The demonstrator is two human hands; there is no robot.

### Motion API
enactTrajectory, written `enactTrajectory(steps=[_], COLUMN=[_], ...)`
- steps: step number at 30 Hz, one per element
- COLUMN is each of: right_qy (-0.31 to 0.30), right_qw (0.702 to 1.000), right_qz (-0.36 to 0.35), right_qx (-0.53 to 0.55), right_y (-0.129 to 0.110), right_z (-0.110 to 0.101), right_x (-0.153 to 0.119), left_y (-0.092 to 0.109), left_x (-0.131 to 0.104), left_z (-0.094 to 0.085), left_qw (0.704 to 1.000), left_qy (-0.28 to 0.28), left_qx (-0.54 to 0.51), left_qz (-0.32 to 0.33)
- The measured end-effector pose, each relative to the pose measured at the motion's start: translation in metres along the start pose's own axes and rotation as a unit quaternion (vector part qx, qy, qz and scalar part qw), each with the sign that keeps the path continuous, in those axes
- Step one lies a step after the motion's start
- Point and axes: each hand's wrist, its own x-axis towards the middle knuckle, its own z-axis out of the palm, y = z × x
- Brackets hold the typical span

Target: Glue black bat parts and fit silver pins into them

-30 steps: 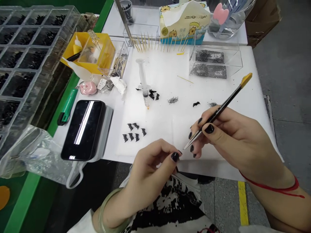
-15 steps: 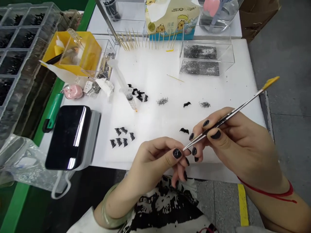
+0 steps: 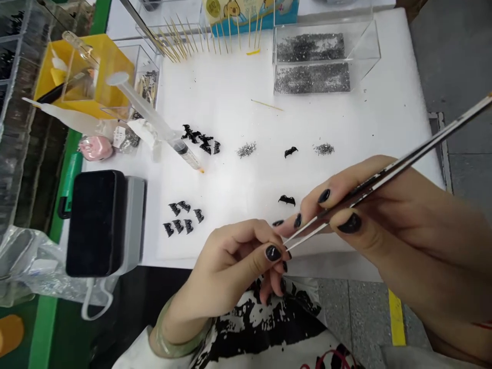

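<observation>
My right hand [image 3: 384,215] grips metal tweezers [image 3: 407,166] between thumb and fingers; their two tips are slightly apart and meet the fingertips of my left hand [image 3: 238,266]. The left thumb and index finger are pinched together, and whatever lies between them is too small or hidden to make out. Two black bat-shaped pieces [image 3: 286,200] lie on the white foam mat just beyond my hands. Near them are two small piles of silvery bits [image 3: 323,149]. Several more black pieces [image 3: 178,226] lie to the left, beside a syringe [image 3: 187,155] with an orange tip.
A black-topped device [image 3: 96,223] stands at the left, near a yellow box [image 3: 111,56] and a pink object [image 3: 96,148]. Clear trays of glitter [image 3: 313,77] stand at the back right. Thin sticks [image 3: 188,41] stand upright along the back of the white mat [image 3: 226,205].
The view has shifted closer. The tweezers' tips have parted a little at my left fingertips, and my right hand appears nearer the camera. My left hand keeps its pinch.
</observation>
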Motion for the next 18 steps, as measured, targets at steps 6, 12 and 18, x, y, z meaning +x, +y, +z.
enactTrajectory(steps=[6,12,18], right_qy=[-0.065,-0.067,-0.090], right_qw=[0.996,0.988,0.984], right_qz=[0.000,-0.012,-0.033], right_qx=[-0.065,-0.136,-0.147], right_y=[0.0001,-0.0003,0.0023], right_z=[-0.0077,-0.0084,-0.0089], right_x=[-0.0006,-0.0018,0.0017], left_y=[-0.0011,-0.0024,-0.0023], left_x=[-0.0059,-0.0065,-0.0061], left_z=[-0.0023,0.0003,0.0006], left_qw=[0.993,0.990,0.987], left_qy=[0.005,0.019,0.026], left_qx=[0.115,0.138,0.154], left_qz=[-0.003,0.019,0.026])
